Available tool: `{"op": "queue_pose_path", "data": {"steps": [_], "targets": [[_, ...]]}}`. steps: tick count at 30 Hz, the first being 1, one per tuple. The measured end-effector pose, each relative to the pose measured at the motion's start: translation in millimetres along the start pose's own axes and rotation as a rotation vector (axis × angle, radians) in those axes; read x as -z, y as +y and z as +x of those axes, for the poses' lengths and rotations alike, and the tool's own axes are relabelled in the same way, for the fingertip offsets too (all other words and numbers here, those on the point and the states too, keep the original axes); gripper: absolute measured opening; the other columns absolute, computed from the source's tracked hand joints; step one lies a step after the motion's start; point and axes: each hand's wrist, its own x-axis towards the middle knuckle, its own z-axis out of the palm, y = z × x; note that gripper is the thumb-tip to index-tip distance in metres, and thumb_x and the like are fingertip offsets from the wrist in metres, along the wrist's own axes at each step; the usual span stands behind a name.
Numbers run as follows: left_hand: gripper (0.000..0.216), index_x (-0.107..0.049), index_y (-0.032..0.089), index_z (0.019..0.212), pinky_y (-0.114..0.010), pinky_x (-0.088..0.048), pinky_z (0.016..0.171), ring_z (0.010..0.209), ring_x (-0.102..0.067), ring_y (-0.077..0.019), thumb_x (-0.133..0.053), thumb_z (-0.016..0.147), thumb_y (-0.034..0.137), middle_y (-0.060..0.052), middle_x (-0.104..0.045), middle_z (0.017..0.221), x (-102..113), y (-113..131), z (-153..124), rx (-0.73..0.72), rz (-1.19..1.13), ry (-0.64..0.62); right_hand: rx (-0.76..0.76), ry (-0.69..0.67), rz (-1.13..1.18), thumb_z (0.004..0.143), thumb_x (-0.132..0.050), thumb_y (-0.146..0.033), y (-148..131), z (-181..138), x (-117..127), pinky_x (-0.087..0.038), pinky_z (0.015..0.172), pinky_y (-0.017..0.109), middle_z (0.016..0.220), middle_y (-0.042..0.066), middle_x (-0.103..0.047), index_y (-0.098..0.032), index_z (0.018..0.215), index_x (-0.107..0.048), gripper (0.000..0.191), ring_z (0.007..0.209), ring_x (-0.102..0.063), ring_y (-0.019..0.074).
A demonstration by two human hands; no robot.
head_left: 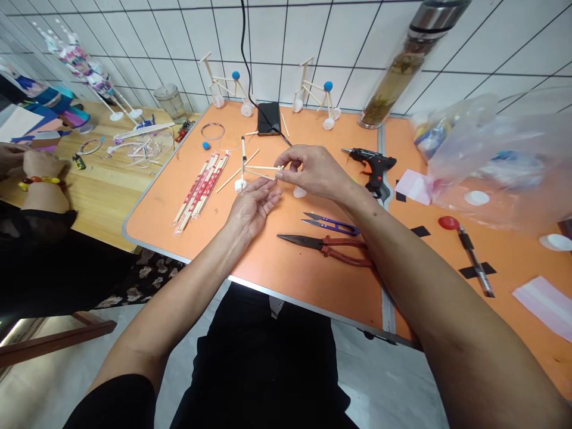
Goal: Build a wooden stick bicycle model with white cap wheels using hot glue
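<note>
Head view shows the right hand [308, 173] arched above the orange table [268, 268], fingertips pinching the stick frame [263, 168], while the left hand [252, 205] lies palm-up, slack-fingered, just beneath it.

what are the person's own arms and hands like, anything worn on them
The left hand and right hand are bare: no gloves, rings or watch visible. Both forearms are uncovered. A black short sleeve shows at the left upper arm; no sleeve is in view on the right.
</note>
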Motion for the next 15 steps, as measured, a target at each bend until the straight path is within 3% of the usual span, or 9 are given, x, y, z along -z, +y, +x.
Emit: {"op": "queue_pose_path", "data": {"steps": [3, 8, 15], "targets": [[0.027, -0.072, 0.014, 0.107, -0.018, -0.064, 0.075, 0.073, -0.08, -0.0091, -0.057, 0.105, -0.008, -0.004, -0.085, 0.1, -1, 0, -1, -0.002, 0.005, 0.008, 0.006, -0.005, -0.002, 0.093, -0.08, -0.025, 0, 1, -1, -0.053, 0.085, 0.039, 0.105, 0.007, -0.086, -0.022, 0.098, -0.085, 0.008, 0.084, -0.071, 0.0214], [0.031, -0.077, 0.013, 0.119, -0.021, -0.066, 0.087, 0.079, -0.081, -0.0092, -0.06, 0.104, -0.007, -0.009, -0.088, 0.116, 2, -1, 1, 0.003, 0.012, 0.014, -0.007, -0.006, 0.001, 0.093, -0.08, -0.025, 0, 1, -1, -0.052, 0.084, 0.038, 0.104, 0.006, -0.085, -0.023, 0.097, -0.085, 0.007, 0.085, -0.07, 0.0214], [0.03, -0.078, 0.012, 0.122, -0.022, -0.067, 0.093, 0.08, -0.08, -0.0091, -0.061, 0.104, -0.006, -0.011, -0.087, 0.123, 4, -1, 1, -0.001, 0.014, 0.022, -0.042, 0.03, 0.05, 0.095, -0.082, -0.035, -2, -2, 13, -0.055, 0.084, 0.042, 0.108, 0.008, -0.086, -0.023, 0.108, -0.087, 0.018, 0.089, -0.069, 0.0243]]}}
